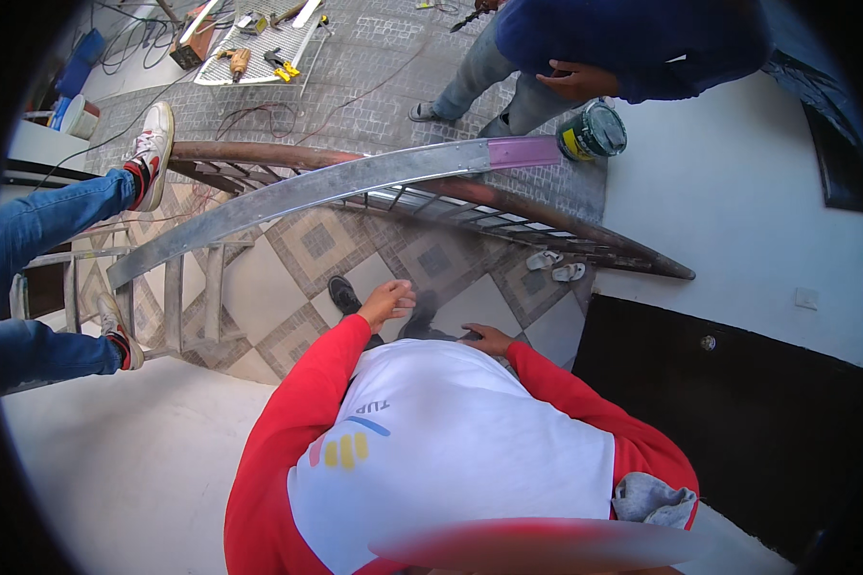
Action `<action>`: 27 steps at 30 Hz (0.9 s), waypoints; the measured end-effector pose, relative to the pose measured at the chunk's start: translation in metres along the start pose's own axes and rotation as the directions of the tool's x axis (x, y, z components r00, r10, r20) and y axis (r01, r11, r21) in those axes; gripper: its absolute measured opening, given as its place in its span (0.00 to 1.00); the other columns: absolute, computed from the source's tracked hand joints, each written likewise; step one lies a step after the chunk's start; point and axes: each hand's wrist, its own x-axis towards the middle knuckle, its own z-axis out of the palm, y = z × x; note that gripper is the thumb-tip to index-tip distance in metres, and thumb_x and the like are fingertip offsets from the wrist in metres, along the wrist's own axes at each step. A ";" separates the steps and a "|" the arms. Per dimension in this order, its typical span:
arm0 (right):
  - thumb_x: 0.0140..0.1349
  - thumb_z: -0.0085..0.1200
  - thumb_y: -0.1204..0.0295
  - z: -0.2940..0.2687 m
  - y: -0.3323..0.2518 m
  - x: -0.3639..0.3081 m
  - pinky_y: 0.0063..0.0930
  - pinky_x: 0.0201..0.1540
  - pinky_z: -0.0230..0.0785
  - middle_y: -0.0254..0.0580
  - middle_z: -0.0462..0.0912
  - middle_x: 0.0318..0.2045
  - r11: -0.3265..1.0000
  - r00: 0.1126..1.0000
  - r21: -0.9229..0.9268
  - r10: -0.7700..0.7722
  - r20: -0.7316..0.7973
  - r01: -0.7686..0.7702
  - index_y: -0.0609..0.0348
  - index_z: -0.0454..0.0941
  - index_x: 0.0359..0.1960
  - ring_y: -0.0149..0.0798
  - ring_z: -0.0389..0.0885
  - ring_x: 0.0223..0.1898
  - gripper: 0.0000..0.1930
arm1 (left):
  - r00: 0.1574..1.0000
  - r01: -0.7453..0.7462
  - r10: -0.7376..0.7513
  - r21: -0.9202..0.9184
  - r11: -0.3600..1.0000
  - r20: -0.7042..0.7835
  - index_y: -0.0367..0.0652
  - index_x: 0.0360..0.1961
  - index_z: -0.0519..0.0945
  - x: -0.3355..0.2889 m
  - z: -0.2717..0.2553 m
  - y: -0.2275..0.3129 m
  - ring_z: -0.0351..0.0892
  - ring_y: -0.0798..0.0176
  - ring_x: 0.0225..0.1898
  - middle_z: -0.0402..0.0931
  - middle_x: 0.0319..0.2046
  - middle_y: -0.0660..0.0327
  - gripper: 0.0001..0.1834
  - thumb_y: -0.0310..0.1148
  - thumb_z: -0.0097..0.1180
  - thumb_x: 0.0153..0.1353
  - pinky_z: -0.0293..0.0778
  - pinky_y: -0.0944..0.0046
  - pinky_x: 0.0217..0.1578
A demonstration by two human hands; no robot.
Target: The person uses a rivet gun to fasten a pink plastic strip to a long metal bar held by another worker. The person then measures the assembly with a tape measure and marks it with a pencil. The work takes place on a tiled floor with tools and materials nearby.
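My left hand (389, 302) is raised in front of my shirt, above my dark shoes, fingers loosely curled together with nothing visible in them. My right hand (490, 339) is low by the shirt's hem, fingers stretched towards my dark trousers. Ahead of both hands, a long curved grey metal strip (297, 196) lies along a brown-railed metal railing (566, 228). Its right end is a purple-pink section (523, 152). A dark paint can (594, 132) with a yellow label is at that end, close to a co-worker's hand (577, 80).
At left, another person's jeans-clad legs (62, 206) straddle the strip beside a wooden ladder (173, 302). Beyond the railing, a mesh-topped table (259, 59) carries power tools; cables (139, 38) trail nearby. White sandals (556, 266) are on the tiles by a white wall (719, 230).
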 end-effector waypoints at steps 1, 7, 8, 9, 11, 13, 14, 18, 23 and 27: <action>0.58 0.64 0.38 -0.009 -0.004 0.000 0.38 0.47 0.81 0.56 0.83 0.53 0.997 0.991 -0.042 0.063 0.121 -0.058 0.63 0.76 0.63 0.46 0.84 0.51 0.43 | 1.000 0.005 -0.007 0.075 0.997 0.019 0.45 0.66 0.70 0.002 0.017 0.005 0.78 0.59 0.56 0.76 0.58 0.55 0.30 0.55 0.53 0.74 0.76 0.58 0.53; 0.62 0.66 0.47 -0.076 -0.037 -0.071 0.39 0.46 0.78 0.49 0.86 0.45 0.985 0.995 0.145 -0.099 0.007 0.097 0.62 0.83 0.53 0.48 0.85 0.44 0.30 | 0.981 -0.013 -0.036 0.250 0.968 0.191 0.41 0.65 0.71 -0.017 0.097 0.025 0.79 0.61 0.54 0.77 0.56 0.56 0.29 0.53 0.52 0.75 0.78 0.60 0.50; 0.61 0.67 0.49 -0.085 -0.046 -0.083 0.40 0.49 0.76 0.50 0.85 0.43 0.968 0.970 0.094 -0.222 -0.094 0.231 0.62 0.82 0.54 0.50 0.84 0.44 0.30 | 0.976 -0.028 -0.018 0.211 0.977 0.215 0.40 0.64 0.72 -0.021 0.113 0.024 0.80 0.61 0.53 0.77 0.55 0.56 0.28 0.51 0.53 0.75 0.78 0.61 0.50; 0.61 0.68 0.51 -0.092 -0.058 -0.091 0.41 0.52 0.75 0.51 0.84 0.41 0.934 0.919 0.030 -0.345 -0.189 0.357 0.61 0.81 0.55 0.53 0.83 0.44 0.29 | 0.971 -0.044 0.001 0.174 0.984 0.239 0.39 0.63 0.73 -0.023 0.128 0.026 0.81 0.62 0.51 0.78 0.54 0.56 0.27 0.50 0.53 0.75 0.78 0.62 0.49; 0.60 0.69 0.50 -0.101 -0.090 -0.092 0.41 0.52 0.75 0.52 0.83 0.46 0.815 0.782 -0.231 -0.576 -0.236 0.531 0.61 0.75 0.58 0.53 0.83 0.47 0.33 | 0.966 -0.117 0.086 0.114 0.987 0.246 0.38 0.61 0.75 -0.025 0.151 0.032 0.82 0.63 0.47 0.78 0.52 0.57 0.25 0.46 0.56 0.74 0.79 0.65 0.47; 0.58 0.70 0.51 -0.108 -0.117 -0.095 0.41 0.54 0.74 0.53 0.81 0.50 0.711 0.702 -0.362 -0.688 -0.183 0.603 0.60 0.71 0.61 0.54 0.82 0.50 0.36 | 0.960 -0.230 0.213 0.074 0.970 0.182 0.37 0.58 0.78 -0.031 0.160 0.038 0.83 0.63 0.43 0.79 0.50 0.57 0.22 0.42 0.59 0.73 0.81 0.67 0.44; 0.57 0.71 0.51 -0.109 -0.131 -0.095 0.42 0.55 0.74 0.53 0.80 0.52 0.697 0.709 -0.360 -0.695 -0.124 0.620 0.60 0.70 0.61 0.54 0.81 0.52 0.38 | 0.959 -0.256 0.248 0.041 0.966 0.137 0.37 0.58 0.78 -0.037 0.159 0.040 0.83 0.64 0.42 0.79 0.49 0.57 0.20 0.40 0.60 0.71 0.81 0.67 0.44; 0.55 0.73 0.55 -0.103 -0.177 -0.085 0.45 0.56 0.73 0.53 0.80 0.54 0.681 0.745 -0.362 -0.665 0.059 0.637 0.57 0.71 0.61 0.55 0.80 0.55 0.36 | 0.925 -0.373 0.371 -0.013 0.928 -0.082 0.38 0.53 0.80 -0.066 0.142 0.041 0.83 0.65 0.40 0.79 0.47 0.58 0.16 0.34 0.64 0.68 0.83 0.65 0.42; 0.54 0.74 0.58 -0.127 -0.167 -0.046 0.46 0.60 0.71 0.53 0.80 0.56 0.616 0.771 -0.523 -0.622 0.137 0.590 0.56 0.70 0.62 0.57 0.78 0.59 0.36 | 0.850 -0.515 0.450 -0.249 0.820 -0.274 0.43 0.44 0.74 -0.094 0.062 0.043 0.83 0.63 0.45 0.76 0.40 0.63 0.11 0.30 0.65 0.67 0.85 0.62 0.42; 0.51 0.75 0.61 -0.217 -0.110 -0.029 0.44 0.64 0.69 0.51 0.79 0.58 0.620 0.847 -0.629 -0.517 0.122 0.469 0.52 0.71 0.65 0.54 0.77 0.61 0.39 | 0.651 -0.738 0.540 -0.279 0.615 -0.533 0.42 0.44 0.75 -0.172 -0.117 0.053 0.82 0.63 0.44 0.79 0.40 0.62 0.10 0.32 0.62 0.68 0.82 0.58 0.46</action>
